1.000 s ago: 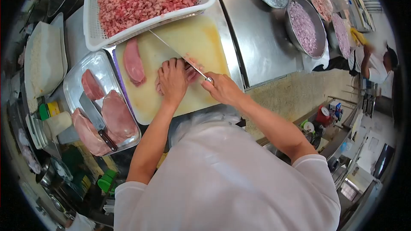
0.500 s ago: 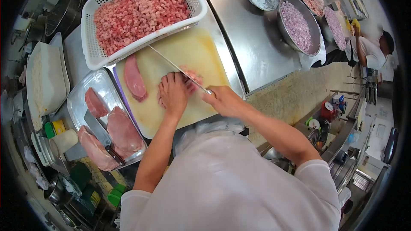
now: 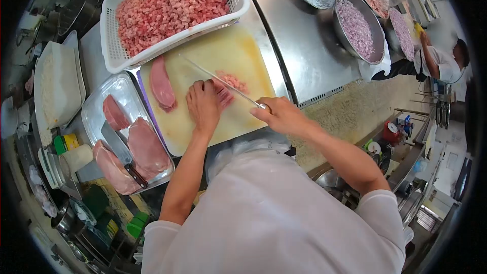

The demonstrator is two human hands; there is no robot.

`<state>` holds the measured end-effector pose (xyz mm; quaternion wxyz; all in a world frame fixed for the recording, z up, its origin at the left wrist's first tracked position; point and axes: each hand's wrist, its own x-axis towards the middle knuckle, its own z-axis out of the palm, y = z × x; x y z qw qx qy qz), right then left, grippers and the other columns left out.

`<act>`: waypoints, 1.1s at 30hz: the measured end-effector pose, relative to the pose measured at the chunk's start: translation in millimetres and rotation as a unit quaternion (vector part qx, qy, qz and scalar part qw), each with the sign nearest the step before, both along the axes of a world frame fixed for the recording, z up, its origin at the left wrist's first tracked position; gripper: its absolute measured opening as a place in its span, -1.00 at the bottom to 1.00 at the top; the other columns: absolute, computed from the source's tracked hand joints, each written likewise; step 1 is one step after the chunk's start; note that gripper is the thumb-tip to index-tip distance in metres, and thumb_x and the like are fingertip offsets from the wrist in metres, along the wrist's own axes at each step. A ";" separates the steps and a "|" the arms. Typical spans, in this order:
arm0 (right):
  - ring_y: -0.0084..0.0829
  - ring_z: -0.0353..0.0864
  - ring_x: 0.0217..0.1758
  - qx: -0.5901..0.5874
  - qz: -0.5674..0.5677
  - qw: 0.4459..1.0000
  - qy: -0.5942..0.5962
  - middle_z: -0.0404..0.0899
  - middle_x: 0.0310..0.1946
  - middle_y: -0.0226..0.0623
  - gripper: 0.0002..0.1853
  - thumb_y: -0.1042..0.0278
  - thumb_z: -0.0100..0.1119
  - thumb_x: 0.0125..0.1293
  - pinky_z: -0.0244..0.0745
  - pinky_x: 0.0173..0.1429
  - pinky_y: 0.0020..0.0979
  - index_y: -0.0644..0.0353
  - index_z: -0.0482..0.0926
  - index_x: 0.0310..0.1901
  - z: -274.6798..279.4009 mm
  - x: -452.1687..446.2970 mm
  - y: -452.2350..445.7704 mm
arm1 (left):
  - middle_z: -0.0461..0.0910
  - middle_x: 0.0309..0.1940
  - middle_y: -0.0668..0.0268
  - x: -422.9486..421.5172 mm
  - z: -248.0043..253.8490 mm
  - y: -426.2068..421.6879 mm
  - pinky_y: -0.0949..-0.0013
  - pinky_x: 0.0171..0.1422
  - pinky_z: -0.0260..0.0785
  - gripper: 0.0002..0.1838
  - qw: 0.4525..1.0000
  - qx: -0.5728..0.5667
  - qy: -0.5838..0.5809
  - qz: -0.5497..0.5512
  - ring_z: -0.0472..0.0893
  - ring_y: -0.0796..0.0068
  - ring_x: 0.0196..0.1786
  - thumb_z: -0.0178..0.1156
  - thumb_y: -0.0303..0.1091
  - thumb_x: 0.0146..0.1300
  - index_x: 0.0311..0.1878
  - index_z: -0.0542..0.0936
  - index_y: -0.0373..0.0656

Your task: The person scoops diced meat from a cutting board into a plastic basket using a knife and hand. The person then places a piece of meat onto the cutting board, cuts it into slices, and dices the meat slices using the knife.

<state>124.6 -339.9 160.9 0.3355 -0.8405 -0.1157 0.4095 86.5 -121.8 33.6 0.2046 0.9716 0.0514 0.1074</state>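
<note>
My right hand (image 3: 280, 114) is closed round the handle of a long knife (image 3: 218, 78), whose thin blade slants up and left across the cutting board (image 3: 248, 53). Under the curled fingers of my left hand (image 3: 204, 104), strips of raw meat (image 3: 222, 94) are held against the board. The blade runs close along the right side of these strips. Beyond it lies a small heap of diced meat (image 3: 237, 81). A longer slice of meat (image 3: 161, 83) rests on the board's left part, apart from both hands.
A white perforated basket (image 3: 115, 53) full of diced meat stands behind the board. To the left, a metal tray (image 3: 96, 102) holds several meat pieces and a second knife (image 3: 117, 144). Bowls of chopped onion (image 3: 357, 30) stand at the right, near another person (image 3: 436, 61).
The knife and my right hand have shifted right, and more of the diced heap shows beyond the blade. My left hand stays on the meat strips. The whole view has shifted slightly.
</note>
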 end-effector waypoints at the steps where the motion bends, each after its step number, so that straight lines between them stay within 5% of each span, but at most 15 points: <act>1: 0.21 0.72 -0.08 0.003 0.003 1.000 0.014 0.71 -0.25 0.24 -0.42 -0.10 0.11 0.56 0.56 0.08 0.01 0.38 0.65 0.13 -3.6 -1.1 -2.8 | 0.55 -0.07 0.18 -0.4 -1.1 -0.3 0.04 0.15 0.34 -0.72 1.000 0.007 -0.007 -0.001 0.55 0.08 0.04 0.33 -0.27 0.28 -0.01 0.61 -0.15; 8: 0.20 0.73 -0.09 0.056 -0.006 0.997 -0.045 0.70 -0.25 0.29 -0.43 -0.09 0.12 0.55 0.57 0.06 -0.01 0.38 0.64 0.16 -66.9 11.7 22.6 | 0.56 -0.07 0.19 3.6 -17.5 0.0 0.04 0.14 0.33 -0.77 0.999 0.024 -0.024 0.003 0.54 0.10 0.05 0.25 -0.29 0.32 -0.01 0.61 -0.14; 11: -0.22 0.62 -0.42 0.085 -0.024 0.993 -0.077 0.60 -0.49 -0.05 -0.40 -0.09 0.13 0.58 0.53 -0.19 -0.19 0.45 0.62 0.16 -32.4 -4.4 13.1 | 0.55 -0.07 0.18 5.4 -7.8 -3.4 0.04 0.15 0.33 -0.77 1.000 0.009 -0.015 0.007 0.54 0.09 0.06 0.23 -0.30 0.32 -0.01 0.60 -0.14; 14: 0.24 0.72 -0.05 0.014 -0.034 0.999 0.006 0.70 -0.18 0.31 -0.42 -0.08 0.11 0.55 0.58 0.11 0.02 0.37 0.61 0.22 7.1 -21.5 3.1 | 0.54 -0.06 0.17 0.0 -5.7 -1.9 0.04 0.17 0.32 -0.77 1.000 0.009 0.004 0.005 0.53 0.08 0.06 0.23 -0.31 0.32 0.00 0.59 -0.13; 17: 0.24 0.72 -0.04 0.070 -0.049 0.995 -0.047 0.70 -0.19 0.34 -0.41 -0.06 0.10 0.57 0.57 0.12 0.02 0.43 0.61 0.19 -63.4 -27.8 12.9 | 0.54 -0.05 0.18 6.0 -7.8 0.5 0.04 0.19 0.32 -0.75 1.000 0.019 0.017 0.004 0.53 0.09 0.07 0.25 -0.28 0.31 0.00 0.59 -0.12; 20: -0.06 0.69 -0.32 0.082 -0.057 0.991 -0.088 0.65 -0.43 0.10 -0.43 -0.06 0.09 0.59 0.56 -0.09 -0.09 0.46 0.62 0.11 -72.4 -18.4 33.7 | 0.53 -0.04 0.20 7.2 -4.3 -1.4 0.04 0.19 0.32 -0.72 1.000 0.012 0.011 0.003 0.52 0.09 0.09 0.31 -0.24 0.28 -0.01 0.58 -0.11; 23: -0.05 0.68 -0.33 0.065 -0.071 0.992 -0.083 0.65 -0.43 0.10 -0.43 -0.05 0.08 0.59 0.56 -0.09 -0.08 0.46 0.60 0.12 -62.0 -14.5 23.8 | 0.54 -0.03 0.20 4.0 -6.1 -0.5 0.04 0.19 0.32 -0.68 1.000 0.001 0.011 -0.008 0.52 0.10 0.10 0.36 -0.20 0.24 -0.01 0.57 -0.11; 26: 0.26 0.71 0.00 0.038 -0.067 0.997 0.009 0.69 -0.18 0.36 -0.41 -0.06 0.09 0.58 0.57 0.12 0.03 0.51 0.63 0.04 5.2 -30.0 14.2 | 0.54 -0.02 0.20 4.6 5.4 -0.3 0.04 0.20 0.32 -0.67 1.000 0.001 0.021 -0.012 0.52 0.09 0.11 0.36 -0.21 0.24 0.00 0.57 -0.12; 29: 0.25 0.73 -0.13 0.028 -0.141 0.985 0.092 0.68 -0.28 0.33 -0.42 -0.05 0.10 0.58 0.58 0.04 0.03 0.52 0.62 0.02 -0.7 -53.7 22.7 | 0.55 -0.02 0.15 2.8 -0.4 -0.5 0.05 0.20 0.34 -0.67 1.000 0.012 0.015 -0.013 0.52 0.06 0.10 0.33 -0.30 0.22 0.01 0.57 -0.18; 32: 0.18 0.73 -0.23 0.152 -0.131 0.962 -0.183 0.67 -0.38 0.27 -0.43 -0.03 0.10 0.60 0.58 -0.02 0.01 0.52 0.61 0.01 -100.3 -58.1 44.0 | 0.55 -0.03 0.12 7.8 -1.8 2.2 0.05 0.18 0.36 -0.68 1.000 0.014 -0.011 -0.013 0.53 0.03 0.08 0.29 -0.34 0.22 0.01 0.57 -0.21; 33: -0.05 0.68 -0.36 0.117 -0.147 0.981 -0.052 0.61 -0.45 0.07 -0.42 -0.07 0.09 0.61 0.55 -0.18 -0.10 0.48 0.59 0.09 -76.4 -43.0 46.4 | 0.55 -0.04 0.12 4.4 0.0 1.4 0.04 0.17 0.37 -0.69 1.000 0.012 -0.017 -0.016 0.53 0.02 0.08 0.28 -0.34 0.23 0.01 0.57 -0.21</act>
